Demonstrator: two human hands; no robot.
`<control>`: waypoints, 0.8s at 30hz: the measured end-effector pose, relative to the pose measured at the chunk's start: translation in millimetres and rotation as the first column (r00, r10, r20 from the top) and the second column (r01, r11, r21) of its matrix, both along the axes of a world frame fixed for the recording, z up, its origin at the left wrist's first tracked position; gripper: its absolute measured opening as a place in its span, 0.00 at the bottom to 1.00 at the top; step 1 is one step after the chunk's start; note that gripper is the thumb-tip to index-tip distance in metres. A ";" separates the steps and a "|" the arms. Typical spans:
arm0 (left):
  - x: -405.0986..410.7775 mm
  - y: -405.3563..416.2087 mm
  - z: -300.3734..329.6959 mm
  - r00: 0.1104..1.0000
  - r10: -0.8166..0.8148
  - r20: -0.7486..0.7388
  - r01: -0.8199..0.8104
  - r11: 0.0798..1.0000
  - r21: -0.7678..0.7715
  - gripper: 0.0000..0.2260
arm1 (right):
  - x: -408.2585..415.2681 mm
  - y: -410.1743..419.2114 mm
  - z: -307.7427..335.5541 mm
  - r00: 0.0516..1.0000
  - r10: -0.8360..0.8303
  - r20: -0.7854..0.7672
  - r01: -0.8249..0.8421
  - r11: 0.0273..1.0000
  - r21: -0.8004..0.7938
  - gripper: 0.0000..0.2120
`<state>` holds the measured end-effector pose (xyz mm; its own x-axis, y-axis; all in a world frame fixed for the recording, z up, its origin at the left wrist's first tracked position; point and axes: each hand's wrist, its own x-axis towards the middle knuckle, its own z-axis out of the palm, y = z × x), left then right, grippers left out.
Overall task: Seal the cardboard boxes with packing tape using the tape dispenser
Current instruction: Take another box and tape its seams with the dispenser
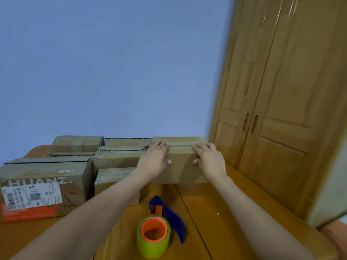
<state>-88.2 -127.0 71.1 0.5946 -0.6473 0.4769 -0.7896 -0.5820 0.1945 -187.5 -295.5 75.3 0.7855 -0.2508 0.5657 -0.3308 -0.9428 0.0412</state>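
From where the head camera looks, the wooden counter [216, 207] carries a cluster of cardboard boxes; I count about seven, though the far ones overlap and the exact number is hard to fix. All appear closed, so what is inside them cannot be told.

The box being handled [181, 166] sits at about twelve o'clock from the person, plain brown, its top flaps down with a seam running across near the far edge. The left hand [155, 158] lies flat on its left side, fingers [159, 145] straight and close together, reaching up over the top edge, thumb spread toward the middle. The right hand [209, 159] mirrors it on the right side, fingers laid flat and slightly apart, thumb pointing inward. Both press on the cardboard rather than curl round it.

One tape dispenser [165, 214] rests on the counter at six o'clock from that box, near the person and between the two forearms, touched by neither hand. It has a dark blue frame, an orange hub and one roll of yellow-green tape [153, 244].

At nine o'clock stands the largest box [43, 184], printed with "HUANZ", a white shipping label [31, 197] and an orange band along its base. A smaller box [114, 181] stands between it and the handled one.

At two o'clock rises a wooden wardrobe [281, 109] with two doors; behind everything is a blue wall [112, 62].
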 end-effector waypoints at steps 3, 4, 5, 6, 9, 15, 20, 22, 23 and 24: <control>-14.5 31.1 22.5 1.000 -0.003 -0.009 0.002 0.998 -0.069 0.25 | -10.8 23.4 23.7 0.995 0.067 0.079 -0.064 0.997 -0.032 0.22; -18.2 44.3 28.0 1.000 0.007 -0.020 -0.009 0.995 -0.100 0.24 | -13.1 33.5 29.9 0.990 0.100 0.104 -0.097 0.995 -0.033 0.22; -22.2 58.8 32.2 0.999 0.018 -0.032 -0.023 0.991 -0.135 0.23 | -14.9 45.4 35.0 0.982 0.140 0.128 -0.137 0.990 -0.031 0.22; -25.5 74.7 34.7 0.999 0.031 -0.044 -0.038 0.984 -0.172 0.22 | -15.9 58.5 38.5 0.971 0.183 0.152 -0.181 0.983 -0.028 0.21; -35.3 126.7 34.9 0.992 0.097 -0.078 -0.113 0.965 -0.235 0.24 | -16.4 101.4 39.3 0.928 0.307 0.212 -0.313 0.950 -0.004 0.21; -57.2 233.1 11.3 0.963 0.227 -0.147 -0.256 0.940 -0.226 0.24 | -6.4 185.8 4.0 0.799 0.540 0.264 -0.552 0.833 -0.033 0.18; -71.7 289.7 -35.4 0.927 0.336 -0.167 -0.359 0.924 -0.133 0.25 | -0.2 233.8 -47.6 0.753 0.623 0.211 -0.642 0.766 0.029 0.17; -73.3 300.3 -55.5 0.916 0.333 -0.222 -0.356 0.932 -0.070 0.26 | -1.1 243.1 -71.3 0.764 0.624 0.160 -0.640 0.765 0.070 0.18; -73.4 303.8 -64.1 0.913 0.325 -0.248 -0.342 0.939 -0.026 0.26 | -3.3 246.1 -83.2 0.771 0.623 0.130 -0.635 0.768 0.087 0.18; -72.7 306.9 -70.9 0.912 0.314 -0.263 -0.321 0.947 0.014 0.26 | -6.2 247.5 -94.6 0.775 0.624 0.099 -0.631 0.769 0.098 0.18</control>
<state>-160.9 179.9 0.2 0.8714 -0.3920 0.2951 -0.4841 -0.7847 0.3871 -193.7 -47.9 -19.3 0.7586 0.2184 0.6138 0.3380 -0.9374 -0.0841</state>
